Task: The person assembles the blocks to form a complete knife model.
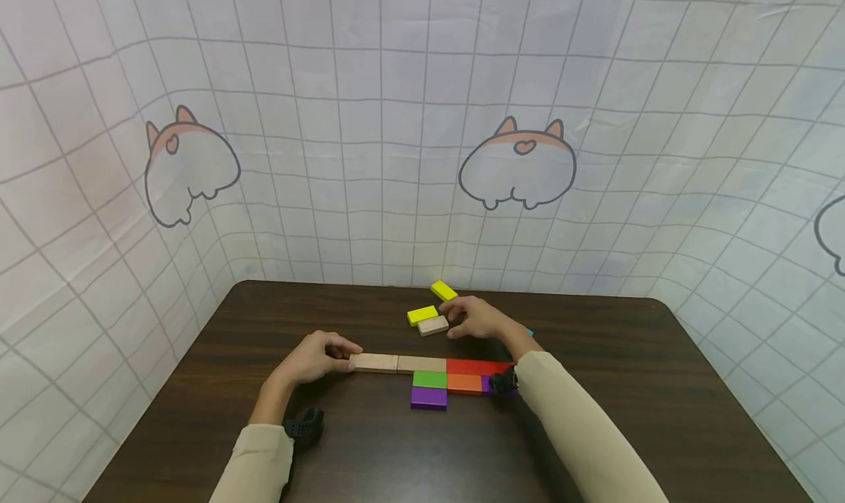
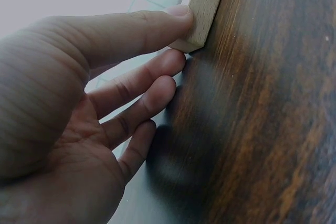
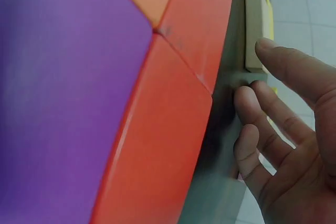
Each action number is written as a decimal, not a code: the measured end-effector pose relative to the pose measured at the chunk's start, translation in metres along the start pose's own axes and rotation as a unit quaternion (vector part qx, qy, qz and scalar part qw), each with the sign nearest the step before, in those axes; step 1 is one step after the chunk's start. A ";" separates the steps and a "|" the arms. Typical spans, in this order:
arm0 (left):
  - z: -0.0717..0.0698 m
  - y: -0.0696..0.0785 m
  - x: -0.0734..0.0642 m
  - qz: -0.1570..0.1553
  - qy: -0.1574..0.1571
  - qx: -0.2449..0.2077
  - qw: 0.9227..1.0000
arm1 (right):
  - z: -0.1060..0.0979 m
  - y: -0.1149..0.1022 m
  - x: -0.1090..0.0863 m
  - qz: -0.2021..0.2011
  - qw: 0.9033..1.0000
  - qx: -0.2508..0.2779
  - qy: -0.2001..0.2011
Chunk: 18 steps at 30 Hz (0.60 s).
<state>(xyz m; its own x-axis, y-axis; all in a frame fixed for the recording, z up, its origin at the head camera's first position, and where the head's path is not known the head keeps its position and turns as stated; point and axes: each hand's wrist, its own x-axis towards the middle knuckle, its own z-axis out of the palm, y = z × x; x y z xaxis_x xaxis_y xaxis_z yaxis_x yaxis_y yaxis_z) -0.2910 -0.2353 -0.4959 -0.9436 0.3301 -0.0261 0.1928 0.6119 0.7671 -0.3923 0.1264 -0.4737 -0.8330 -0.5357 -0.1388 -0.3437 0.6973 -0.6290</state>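
Note:
On the table, a row of flat blocks runs left to right. My left hand (image 1: pixel 315 358) pinches the left end of the outer plain wooden block (image 1: pixel 373 363); the thumb lies on its near side in the left wrist view. Another wooden block (image 1: pixel 422 364) adjoins it, then red blocks (image 1: pixel 464 366). Below sit a green block (image 1: pixel 430 379), an orange block (image 1: pixel 464 384) and purple blocks (image 1: pixel 429 397). My right hand (image 1: pixel 478 318) hovers with parted fingers beside a loose wooden block (image 1: pixel 433 325); nothing shows between its thumb and fingers in the right wrist view.
A yellow block (image 1: pixel 422 315) lies against the loose wooden one, and a second yellow block (image 1: pixel 444 291) is near the table's back edge. A bit of a blue block (image 1: pixel 529 331) shows behind the right wrist. A white gridded curtain (image 1: pixel 370 166) surrounds the dark table (image 1: pixel 370 452).

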 end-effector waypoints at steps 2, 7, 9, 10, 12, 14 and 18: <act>0.000 0.000 0.000 0.001 0.000 0.000 1.000 | 0.001 0.000 0.003 0.005 1.000 -0.002 -0.001; 0.000 -0.001 0.000 0.000 0.001 0.000 1.000 | 0.003 -0.002 0.008 -0.001 1.000 -0.005 0.000; 0.000 -0.001 0.000 0.000 0.000 -0.001 1.000 | 0.004 -0.003 0.009 -0.004 1.000 -0.008 0.001; 0.000 -0.001 0.000 0.000 0.000 -0.001 1.000 | 0.005 -0.003 0.010 -0.005 1.000 -0.010 0.001; 0.001 -0.002 -0.001 0.001 -0.001 -0.001 1.000 | 0.005 -0.003 0.013 -0.004 1.000 -0.013 0.001; 0.001 -0.002 0.000 0.003 0.000 -0.001 1.000 | 0.006 -0.003 0.015 -0.003 1.000 -0.015 0.002; 0.000 -0.001 0.000 0.000 0.002 -0.003 1.000 | 0.006 -0.005 0.016 0.000 1.000 -0.012 0.002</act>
<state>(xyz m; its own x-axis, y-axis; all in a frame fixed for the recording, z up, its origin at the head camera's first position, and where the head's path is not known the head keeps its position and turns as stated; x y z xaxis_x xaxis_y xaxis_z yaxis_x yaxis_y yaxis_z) -0.2915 -0.2356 -0.4972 -0.9445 0.3277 -0.0239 0.1913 0.6073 0.7711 -0.4017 0.1115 -0.4776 -0.8341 -0.5346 -0.1358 -0.3541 0.7078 -0.6112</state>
